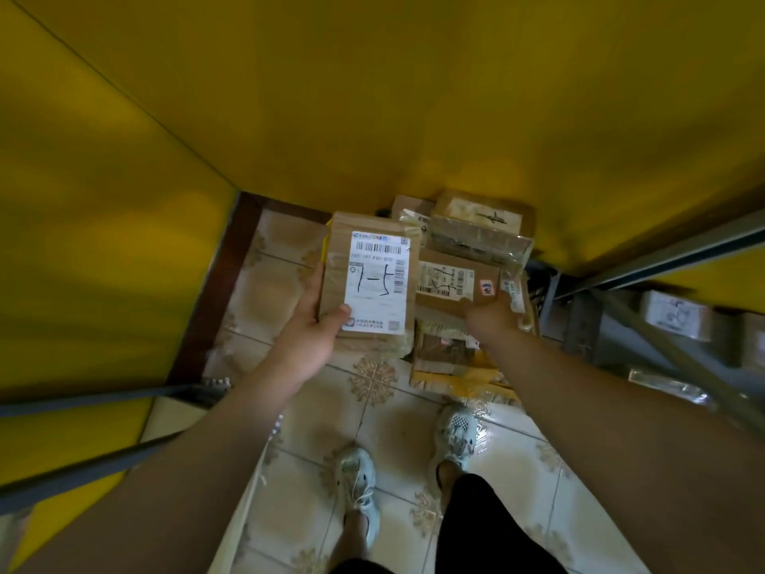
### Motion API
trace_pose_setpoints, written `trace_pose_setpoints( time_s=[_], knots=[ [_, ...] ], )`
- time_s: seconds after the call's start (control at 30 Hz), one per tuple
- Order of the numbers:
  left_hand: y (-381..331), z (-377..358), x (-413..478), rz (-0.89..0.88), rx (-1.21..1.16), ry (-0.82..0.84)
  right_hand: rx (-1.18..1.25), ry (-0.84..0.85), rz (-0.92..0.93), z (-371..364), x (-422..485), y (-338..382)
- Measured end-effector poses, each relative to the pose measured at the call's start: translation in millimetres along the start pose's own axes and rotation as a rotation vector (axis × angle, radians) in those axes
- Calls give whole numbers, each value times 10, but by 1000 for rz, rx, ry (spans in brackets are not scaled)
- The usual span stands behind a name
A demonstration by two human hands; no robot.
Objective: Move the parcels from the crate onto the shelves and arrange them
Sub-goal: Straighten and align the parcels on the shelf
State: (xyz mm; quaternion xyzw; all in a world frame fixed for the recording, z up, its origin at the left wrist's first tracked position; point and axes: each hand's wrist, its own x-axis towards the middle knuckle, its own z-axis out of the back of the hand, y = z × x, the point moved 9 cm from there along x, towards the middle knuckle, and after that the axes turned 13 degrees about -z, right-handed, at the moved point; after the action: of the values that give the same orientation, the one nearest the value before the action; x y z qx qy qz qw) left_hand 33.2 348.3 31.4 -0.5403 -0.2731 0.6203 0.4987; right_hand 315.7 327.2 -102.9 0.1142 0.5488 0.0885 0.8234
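My left hand grips a brown cardboard parcel with a white label marked in black pen, thumb on its lower left corner. My right hand holds a second brown parcel with a small red sticker, its fingers hidden underneath. A clear plastic-wrapped packet and another labelled parcel lie stacked on top of that one. Below both hands, more parcels sit piled on the floor. The crate itself is not plainly visible.
Yellow shelf boards flank me on the left and ahead. Grey metal shelf frames stand at right, with a parcel on a lower level. Patterned floor tiles and my feet are below.
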Motion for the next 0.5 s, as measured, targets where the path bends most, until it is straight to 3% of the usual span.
trace_pose_setpoints(
  time_s=[0.17, 0.27, 0.5],
  knots=[
    [-54, 87, 12, -11, -38, -38, 153, -19, -19, 74, -67, 10],
    [-112, 163, -22, -20, -46, -63, 262, -11, 89, 163, -309, 157],
    [-485, 419, -143, -106, -25, -69, 247, -34, 432, 583, -1182, 673]
  ],
)
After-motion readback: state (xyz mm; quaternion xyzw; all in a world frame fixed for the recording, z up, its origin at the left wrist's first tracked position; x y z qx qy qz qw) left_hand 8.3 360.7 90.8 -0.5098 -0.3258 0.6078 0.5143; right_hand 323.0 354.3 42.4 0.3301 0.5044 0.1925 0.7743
